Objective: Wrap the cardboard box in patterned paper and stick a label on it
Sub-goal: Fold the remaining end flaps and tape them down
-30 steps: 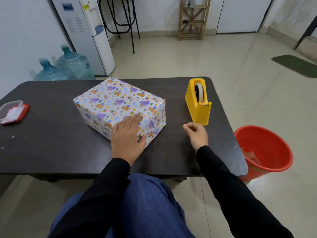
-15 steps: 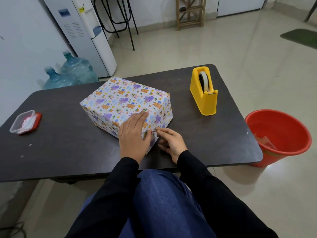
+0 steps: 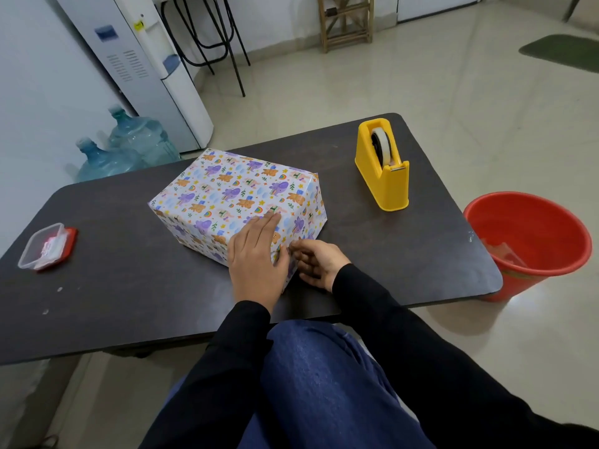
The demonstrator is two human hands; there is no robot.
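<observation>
A box wrapped in white paper with purple and orange cartoon prints (image 3: 233, 192) lies in the middle of the dark table (image 3: 129, 286). My left hand (image 3: 256, 254) lies flat on its near top corner, fingers straight. My right hand (image 3: 319, 262) is at the box's near side face, fingertips touching the paper close to the left thumb; whether it holds a piece of tape is too small to tell. A yellow tape dispenser (image 3: 384, 163) stands to the right of the box.
A small clear container with a red lid (image 3: 45, 246) sits at the table's left end. A red bucket (image 3: 531, 244) stands on the floor off the right end. Water bottles (image 3: 129, 147) and a dispenser (image 3: 142, 59) are behind the table.
My right hand moved from near the tape dispenser to the box's near side, beside the left thumb. The left hand stayed on the box. The view tilted and shifted.
</observation>
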